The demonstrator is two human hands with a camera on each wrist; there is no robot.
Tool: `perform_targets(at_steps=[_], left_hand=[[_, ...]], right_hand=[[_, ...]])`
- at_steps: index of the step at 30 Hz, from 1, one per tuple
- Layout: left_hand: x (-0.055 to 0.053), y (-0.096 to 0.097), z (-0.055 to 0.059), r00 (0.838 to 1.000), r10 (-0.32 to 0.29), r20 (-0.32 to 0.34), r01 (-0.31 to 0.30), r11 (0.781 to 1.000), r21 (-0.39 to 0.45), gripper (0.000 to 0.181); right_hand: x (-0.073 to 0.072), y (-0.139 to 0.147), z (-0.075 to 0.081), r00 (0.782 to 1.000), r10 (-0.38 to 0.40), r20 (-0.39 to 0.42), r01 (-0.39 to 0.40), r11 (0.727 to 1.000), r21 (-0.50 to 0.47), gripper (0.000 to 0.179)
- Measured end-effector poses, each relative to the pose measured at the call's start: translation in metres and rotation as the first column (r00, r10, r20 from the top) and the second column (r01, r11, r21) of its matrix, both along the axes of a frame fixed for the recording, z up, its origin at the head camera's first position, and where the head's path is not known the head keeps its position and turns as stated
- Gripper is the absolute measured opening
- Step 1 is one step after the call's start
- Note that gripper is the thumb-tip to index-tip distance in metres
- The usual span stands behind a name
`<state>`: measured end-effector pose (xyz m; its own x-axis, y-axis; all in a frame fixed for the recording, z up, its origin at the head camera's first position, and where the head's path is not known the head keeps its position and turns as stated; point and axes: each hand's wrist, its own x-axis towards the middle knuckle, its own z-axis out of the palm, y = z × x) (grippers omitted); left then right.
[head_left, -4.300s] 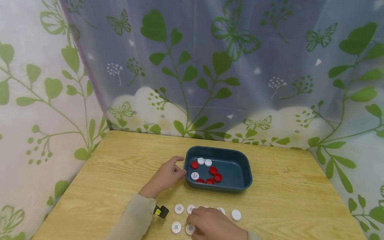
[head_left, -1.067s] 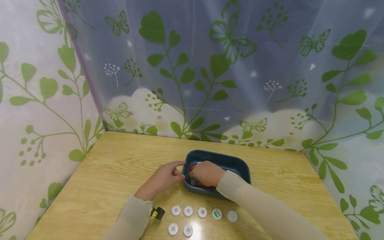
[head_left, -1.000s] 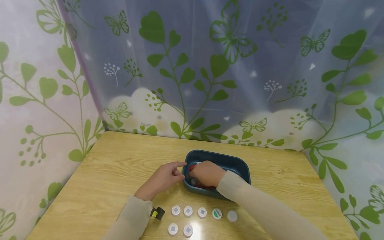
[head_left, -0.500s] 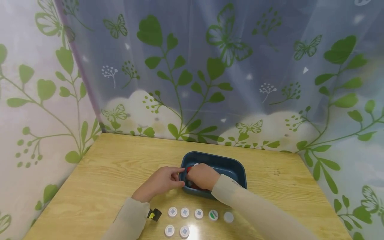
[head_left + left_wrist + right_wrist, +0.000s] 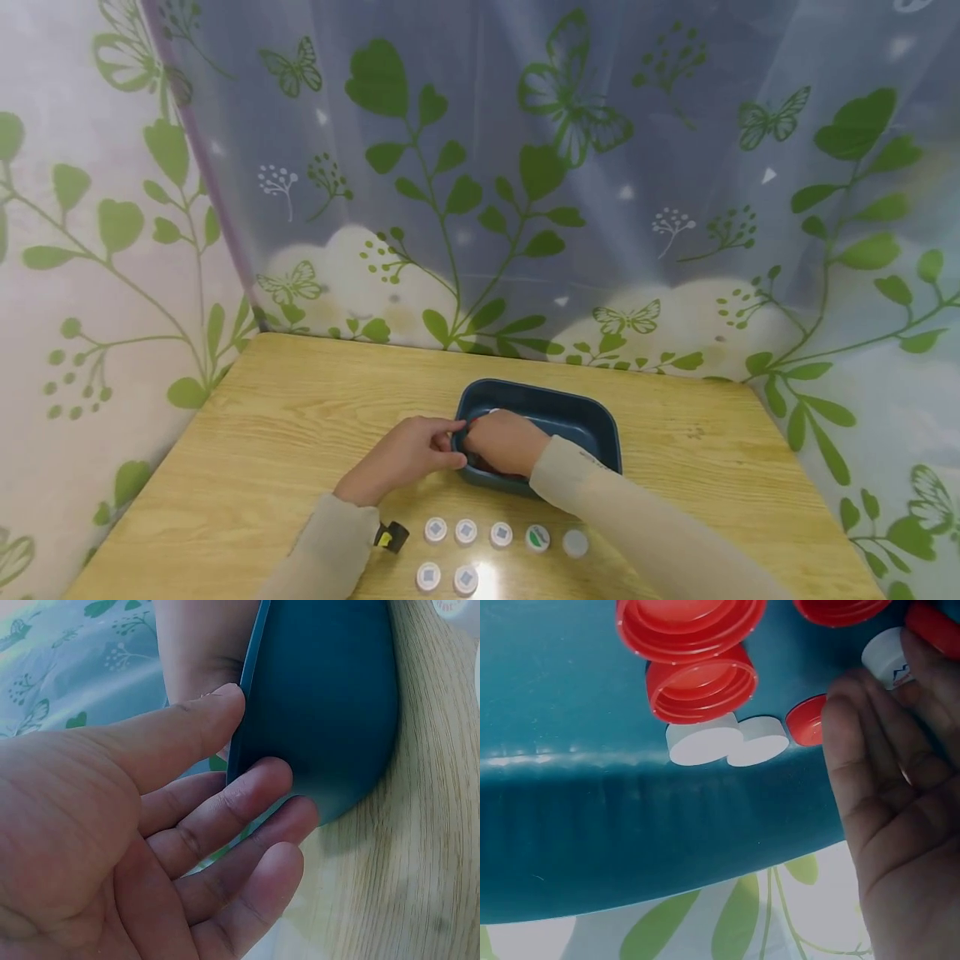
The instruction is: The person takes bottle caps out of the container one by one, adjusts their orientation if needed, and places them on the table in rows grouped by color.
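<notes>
A dark blue rectangular box (image 5: 555, 390) stands on the wooden table. My left hand (image 5: 408, 454) holds its left end: the thumb tip is on the rim and several fingers lie on the outer wall in the left wrist view. My right hand (image 5: 510, 442) reaches down inside the left part of the box. In the right wrist view its fingers and thumb close in around a white bottle cap (image 5: 450, 606) (image 5: 889, 658) with a dark logo. Beside them sit a small red cap (image 5: 806, 720), two white caps (image 5: 705, 739) and larger-looking red caps (image 5: 701, 682).
Several white caps stand in two rows on the table in front of the box, among them one with a green print (image 5: 537, 538) and a plain one (image 5: 575, 543). A black band with a yellow mark (image 5: 392, 536) is at the left cuff. A patterned curtain (image 5: 375, 167) hangs behind.
My right hand has moved from the cap rows on the table into the box's left part, staying there over the last second. My left hand has kept to the box's left end.
</notes>
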<state>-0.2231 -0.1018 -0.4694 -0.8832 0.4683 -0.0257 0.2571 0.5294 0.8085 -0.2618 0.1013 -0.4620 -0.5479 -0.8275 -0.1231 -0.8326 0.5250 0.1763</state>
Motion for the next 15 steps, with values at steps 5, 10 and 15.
perform_targets(at_steps=[5, 10, 15], left_hand=[[-0.0020, -0.0005, -0.0006, 1.000, 0.010, 0.020, -0.010, 1.000, 0.004, 0.057], [-0.0014, -0.0027, -0.0001, 0.999, 0.025, 0.032, -0.025, 1.000, 0.002, 0.054], [0.0007, -0.0058, -0.0016, 0.998, 0.016, 0.067, -0.019, 0.999, 0.039, 0.049]], right_hand=[[-0.0007, -0.0007, 0.0002, 1.000, 0.010, 0.002, -0.010, 1.000, 0.001, 0.015], [-0.0022, 0.0020, -0.0007, 0.999, 0.025, 0.027, -0.025, 0.999, -0.030, 0.014], [-0.0007, 0.0011, 0.0008, 0.997, 0.064, 0.046, -0.061, 0.996, -0.058, 0.013]])
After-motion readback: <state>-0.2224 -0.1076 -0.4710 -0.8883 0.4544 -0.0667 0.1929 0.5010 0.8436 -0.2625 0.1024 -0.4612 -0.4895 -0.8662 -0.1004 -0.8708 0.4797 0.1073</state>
